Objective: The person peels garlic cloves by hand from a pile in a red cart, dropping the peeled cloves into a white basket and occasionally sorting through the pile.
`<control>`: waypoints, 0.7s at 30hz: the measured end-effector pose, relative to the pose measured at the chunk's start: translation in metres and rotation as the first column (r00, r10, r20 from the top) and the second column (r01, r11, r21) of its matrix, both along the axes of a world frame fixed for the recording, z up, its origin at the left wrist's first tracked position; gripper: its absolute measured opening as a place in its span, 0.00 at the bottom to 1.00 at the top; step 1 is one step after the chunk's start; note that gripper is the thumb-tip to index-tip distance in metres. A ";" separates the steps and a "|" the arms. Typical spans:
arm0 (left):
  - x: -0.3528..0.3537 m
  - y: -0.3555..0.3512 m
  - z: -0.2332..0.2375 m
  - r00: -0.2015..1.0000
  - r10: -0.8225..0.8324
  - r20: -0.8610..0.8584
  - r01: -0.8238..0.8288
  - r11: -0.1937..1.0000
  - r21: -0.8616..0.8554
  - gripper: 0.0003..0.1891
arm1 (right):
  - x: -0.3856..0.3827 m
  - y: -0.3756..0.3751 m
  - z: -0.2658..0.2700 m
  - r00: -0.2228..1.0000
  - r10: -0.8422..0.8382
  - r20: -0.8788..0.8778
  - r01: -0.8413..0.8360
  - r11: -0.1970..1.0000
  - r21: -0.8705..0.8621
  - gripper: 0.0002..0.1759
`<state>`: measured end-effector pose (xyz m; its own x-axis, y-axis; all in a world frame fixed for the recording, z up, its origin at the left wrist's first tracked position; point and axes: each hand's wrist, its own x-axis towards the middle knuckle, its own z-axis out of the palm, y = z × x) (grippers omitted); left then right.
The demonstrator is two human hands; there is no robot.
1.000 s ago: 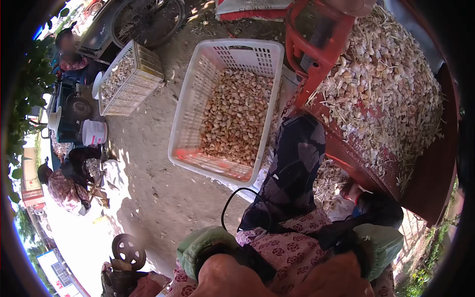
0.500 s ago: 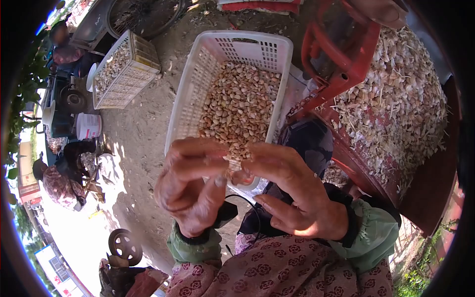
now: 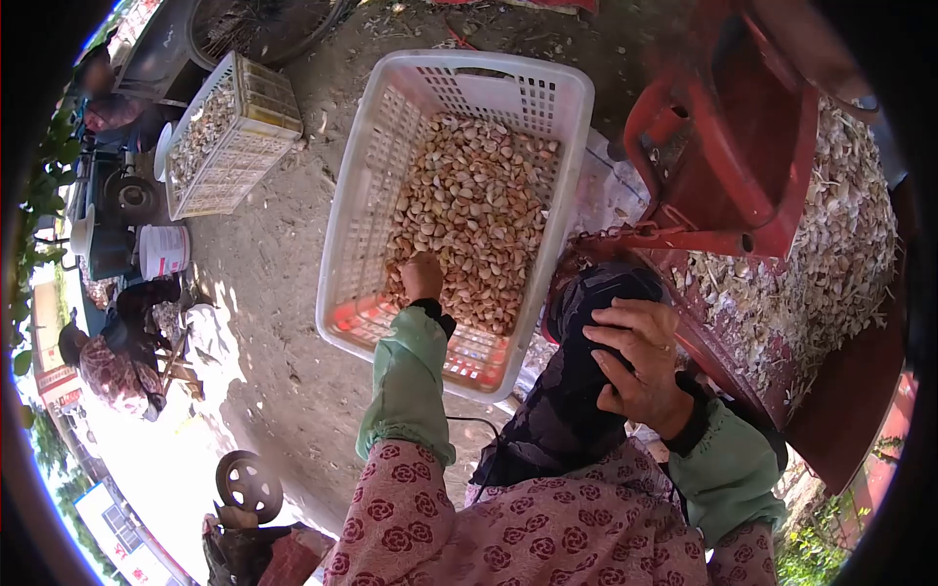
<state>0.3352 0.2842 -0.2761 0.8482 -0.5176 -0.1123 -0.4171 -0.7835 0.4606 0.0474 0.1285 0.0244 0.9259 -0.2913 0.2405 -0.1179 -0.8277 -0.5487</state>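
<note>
A white plastic basket (image 3: 337,215) holds a heap of garlic cloves (image 3: 479,210). My left hand (image 3: 423,276) is down inside it, over the near left side of the heap. Its fingers are curled down toward the cloves, and whatever they grip is hidden under the hand. My right hand (image 3: 640,361) is held above my dark-trousered knee, right of the basket. Its fingers are loosely bent and apart, with nothing visible between them.
A red metal frame (image 3: 703,146) rises right of the basket, beside a pile of dry garlic skins and stalks (image 3: 831,254). At left are a second crate (image 3: 234,146), a white bucket (image 3: 163,251) and a person sitting low (image 3: 122,361). A small wheel (image 3: 248,485) lies lower left.
My hands were together in front of the basket, fingers meeting at a small piece. They have parted: the left has reached forward into the basket, the right has drawn back rightward over my knee.
</note>
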 end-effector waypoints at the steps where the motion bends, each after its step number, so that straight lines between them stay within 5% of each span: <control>1: -0.001 0.001 -0.009 0.999 0.031 0.012 -0.029 0.992 -0.120 0.08 | 0.000 -0.002 -0.004 1.000 0.014 0.009 -0.014 1.000 -0.013 0.19; 5: 0.005 -0.009 -0.032 0.999 -0.039 -0.039 0.037 0.999 -0.038 0.08 | 0.006 -0.003 -0.009 0.998 -0.043 0.034 0.043 0.999 0.018 0.19; 9: -0.007 -0.040 -0.002 0.998 -0.018 -0.055 0.019 1.000 0.005 0.17 | 0.006 -0.003 -0.012 0.998 -0.056 -0.021 0.055 0.998 -0.008 0.18; 16: 0.004 -0.052 -0.028 0.995 -0.049 -0.092 0.068 0.974 0.217 0.14 | 0.009 0.000 -0.013 0.994 -0.097 -0.045 0.094 0.993 -0.067 0.17; 18: 0.001 -0.045 -0.030 0.999 -0.047 0.000 0.047 0.992 0.118 0.10 | 0.008 0.001 -0.014 0.994 -0.090 -0.061 0.083 0.991 -0.108 0.19; 21: -0.011 -0.046 -0.010 0.980 0.020 -0.199 -0.029 0.999 -0.039 0.06 | 0.010 0.001 -0.013 0.994 -0.083 -0.077 0.074 0.991 -0.110 0.19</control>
<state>0.3241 0.2383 -0.2859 0.8237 -0.5047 -0.2586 -0.2949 -0.7707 0.5648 0.0574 0.1291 0.0118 0.9189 -0.3405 0.1990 -0.2253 -0.8674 -0.4436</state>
